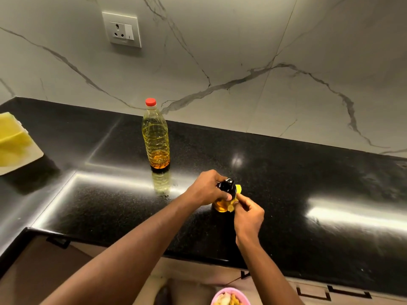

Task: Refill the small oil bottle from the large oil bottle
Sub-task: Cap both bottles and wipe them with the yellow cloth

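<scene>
Small oil bottle: stands upright on the black desk near its front edge, between the two hands. It has a dark top and amber oil low in the body.
Left hand: fingers are curled round the bottle's dark upper part, and the thumb lies across the front.
Right hand: fingertips are pinched together on a yellow piece at the bottle's right side. Whether it is a label or a cloth cannot be told.
Large oil bottle: upright, long axis vertical, with its red cap on. It stands well apart from both hands, behind them and to the left, towards the marble wall.
Key relation: the large bottle lies on the left hand's side, so that hand is the nearer one for a reach. Both hands are busy at the small bottle.
Step in hand: probably opening or steadying the small bottle. No pouring is under way.
Next move needs: the small bottle's top off, the red cap off, then the large bottle tilted over the small mouth.
Risk: a narrow mouth and a glossy desk, so spilt oil is likely.
Elsewhere: a yellow cloth at the far left and a pink bowl at the bottom edge.
</scene>
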### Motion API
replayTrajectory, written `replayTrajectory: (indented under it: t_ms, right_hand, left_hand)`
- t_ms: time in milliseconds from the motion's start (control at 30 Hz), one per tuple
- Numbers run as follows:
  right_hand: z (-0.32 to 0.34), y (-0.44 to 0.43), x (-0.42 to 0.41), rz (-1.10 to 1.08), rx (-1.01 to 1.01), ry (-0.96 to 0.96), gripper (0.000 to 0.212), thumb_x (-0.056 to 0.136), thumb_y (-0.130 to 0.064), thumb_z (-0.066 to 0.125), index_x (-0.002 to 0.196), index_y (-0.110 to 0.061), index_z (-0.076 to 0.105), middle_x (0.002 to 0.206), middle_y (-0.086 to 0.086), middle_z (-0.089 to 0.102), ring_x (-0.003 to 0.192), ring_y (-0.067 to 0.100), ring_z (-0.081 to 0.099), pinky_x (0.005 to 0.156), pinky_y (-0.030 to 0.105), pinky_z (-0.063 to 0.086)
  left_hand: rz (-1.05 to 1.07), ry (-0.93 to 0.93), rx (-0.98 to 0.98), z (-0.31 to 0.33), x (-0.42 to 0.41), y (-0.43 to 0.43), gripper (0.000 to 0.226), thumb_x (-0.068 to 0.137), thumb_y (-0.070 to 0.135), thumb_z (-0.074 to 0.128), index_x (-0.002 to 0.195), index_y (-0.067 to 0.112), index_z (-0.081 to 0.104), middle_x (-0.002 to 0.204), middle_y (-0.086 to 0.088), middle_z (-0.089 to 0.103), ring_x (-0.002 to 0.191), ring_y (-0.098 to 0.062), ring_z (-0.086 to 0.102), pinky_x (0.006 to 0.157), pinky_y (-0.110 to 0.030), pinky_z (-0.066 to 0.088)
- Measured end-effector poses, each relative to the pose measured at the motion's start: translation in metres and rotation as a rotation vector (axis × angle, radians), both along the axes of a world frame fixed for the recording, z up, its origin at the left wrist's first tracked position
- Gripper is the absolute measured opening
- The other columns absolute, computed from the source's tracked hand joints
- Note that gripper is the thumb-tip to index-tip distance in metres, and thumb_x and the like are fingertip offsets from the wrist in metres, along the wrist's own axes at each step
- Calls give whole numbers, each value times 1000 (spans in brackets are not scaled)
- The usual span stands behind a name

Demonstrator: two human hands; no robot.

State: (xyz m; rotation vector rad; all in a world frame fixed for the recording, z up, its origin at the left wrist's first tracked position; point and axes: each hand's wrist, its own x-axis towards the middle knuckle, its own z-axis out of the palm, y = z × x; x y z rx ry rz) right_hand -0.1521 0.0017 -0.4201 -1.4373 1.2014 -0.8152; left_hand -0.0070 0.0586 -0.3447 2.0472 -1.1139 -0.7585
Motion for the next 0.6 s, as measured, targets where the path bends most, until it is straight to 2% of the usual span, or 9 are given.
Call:
replayTrajectory:
  t_ms: [100, 200, 267, 333, 433, 500, 533, 600]
  right_hand:
    - [19, -12, 12, 28, -93, -47, 34, 96, 5, 63, 114, -17, 83, 105, -9, 79, 104, 7, 74, 96, 33, 60]
    - [42, -33, 27, 169, 12, -42, 38, 94, 5, 56, 101, -18, 86, 97, -7, 83, 96, 5, 76, 87, 25, 59]
    - [47, -44, 33, 270, 132, -52, 34, 94, -2, 54, 97, -14, 86, 96, -3, 83, 94, 10, 76, 83, 25, 56]
    - [42, -51, 35, 338, 232, -56, 32, 95, -13, 53, 89, -12, 84, 91, 1, 82, 91, 16, 73, 81, 30, 53]
    - [24, -52, 32, 339, 327, -14, 41, 101, -33, 45, 68, -21, 66, 71, -1, 67, 78, 20, 59, 76, 36, 46]
    - [16, -50, 27, 331, 312, 47, 46, 96, -49, 40, 61, -26, 59, 70, 4, 62, 79, 27, 54, 80, 44, 45]
    - [11, -49, 23, 332, 321, 62, 51, 94, -54, 38, 63, -23, 64, 74, 8, 66, 81, 32, 57, 85, 47, 49]
    - [-1, -42, 14, 309, 339, 54, 66, 100, -54, 34, 81, -7, 76, 89, 16, 79, 95, 38, 71, 102, 49, 56]
  left_hand:
    - [4, -21, 1, -1, 2, -1, 38, 77, 21, 92, 113, 16, 80, 106, -4, 73, 102, -19, 68, 93, -36, 56]
    - [8, -21, 9, -2, 1, -1, 34, 78, 20, 91, 110, 16, 80, 106, -3, 72, 102, -20, 68, 89, -34, 54]
    - [18, -32, 17, -3, 1, -2, 34, 77, 23, 92, 108, 16, 80, 106, -2, 71, 101, -19, 68, 87, -34, 55]
    - [24, -42, 12, -3, -1, -2, 33, 76, 24, 92, 106, 16, 80, 104, -3, 73, 99, -19, 68, 89, -37, 56]
    - [13, -20, -13, -2, -3, 1, 33, 76, 22, 92, 107, 19, 81, 102, 1, 77, 101, -16, 71, 94, -37, 57]
    - [15, -13, -20, -3, -4, 2, 35, 77, 22, 91, 110, 19, 81, 105, 3, 77, 103, -14, 70, 93, -32, 55]
    - [20, -8, -21, -4, -4, 3, 37, 77, 22, 92, 112, 18, 80, 106, 3, 77, 104, -14, 70, 91, -29, 54]
    - [30, -4, -28, -4, -5, 3, 39, 78, 21, 91, 115, 17, 80, 109, 2, 76, 106, -14, 69, 89, -27, 51]
